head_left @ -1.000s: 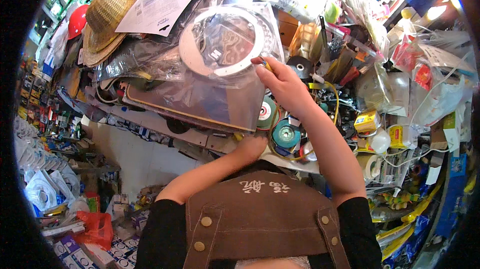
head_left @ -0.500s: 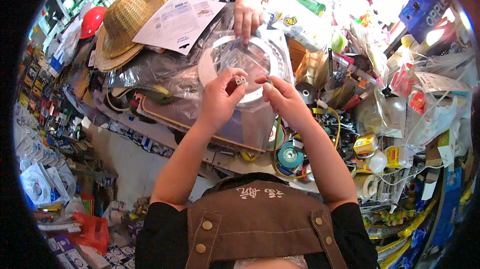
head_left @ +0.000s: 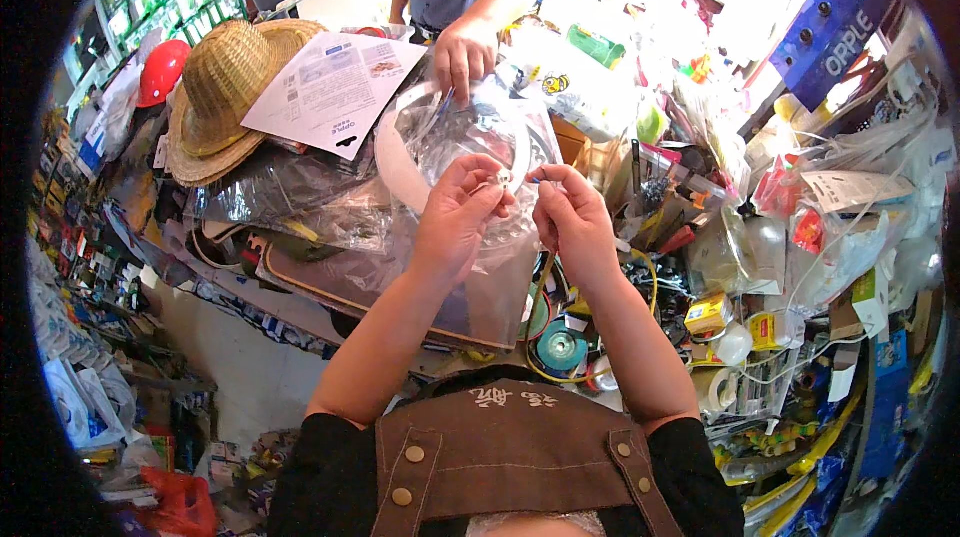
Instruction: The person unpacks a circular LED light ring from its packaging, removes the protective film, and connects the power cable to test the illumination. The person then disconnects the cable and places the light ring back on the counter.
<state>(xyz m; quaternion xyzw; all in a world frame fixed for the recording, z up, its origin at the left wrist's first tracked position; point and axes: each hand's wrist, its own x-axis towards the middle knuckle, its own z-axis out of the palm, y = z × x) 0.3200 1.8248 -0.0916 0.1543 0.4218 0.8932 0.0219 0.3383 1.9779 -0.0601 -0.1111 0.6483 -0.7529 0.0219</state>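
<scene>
In the middle of the view, my left hand (head_left: pixel 463 212) is closed, pinching a small white connector block (head_left: pixel 503 177) between thumb and fingertips. Close beside it on the right, my right hand (head_left: pixel 572 222) pinches a thin wire (head_left: pixel 537 180) whose bluish end faces the connector; a small gap seems to lie between them. Beneath both hands lies a round white ring-shaped lamp (head_left: pixel 398 165) in clear plastic wrapping. Across the counter, another person's hand (head_left: pixel 464 57) reaches down to the ring's far side with its fingers pointing downward.
Left of the ring lie a white printed card (head_left: pixel 335 87), straw hats (head_left: pixel 222 77) and a red helmet (head_left: pixel 163 74). A yellow cable (head_left: pixel 655 282) loops on the right near a teal disc (head_left: pixel 560 348). Bagged goods, small boxes and a bulb (head_left: pixel 733 344) crowd the right side.
My hands have come closer together, and the connector has turned in my left fingers. The view has shifted slightly. The other person's hand stays at the ring's far side.
</scene>
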